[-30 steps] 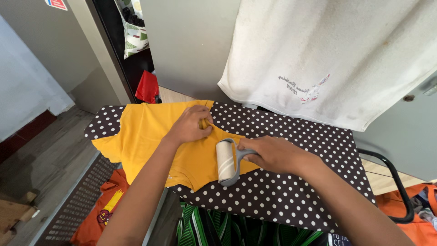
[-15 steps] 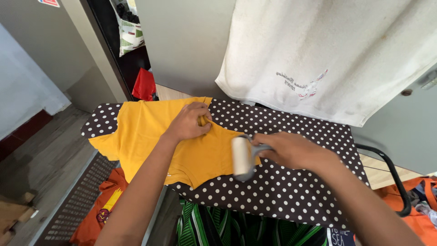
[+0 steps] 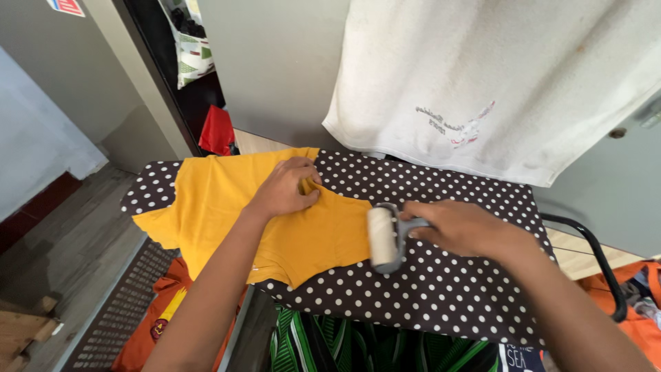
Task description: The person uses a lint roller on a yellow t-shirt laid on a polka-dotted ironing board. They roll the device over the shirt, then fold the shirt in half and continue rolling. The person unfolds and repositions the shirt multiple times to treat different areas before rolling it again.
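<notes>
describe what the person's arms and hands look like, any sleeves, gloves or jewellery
Both forearms are bare up to the frame edge, with no sleeves in view. The left hand and right hand wear no gloves, and no rings, watch or bracelets show.

Left hand [image 3: 286,187] lay palm down with fingers curled and pinched, forearm stretched forward, right hand [image 3: 460,227] was closed in a grip, wrist straight
</notes>
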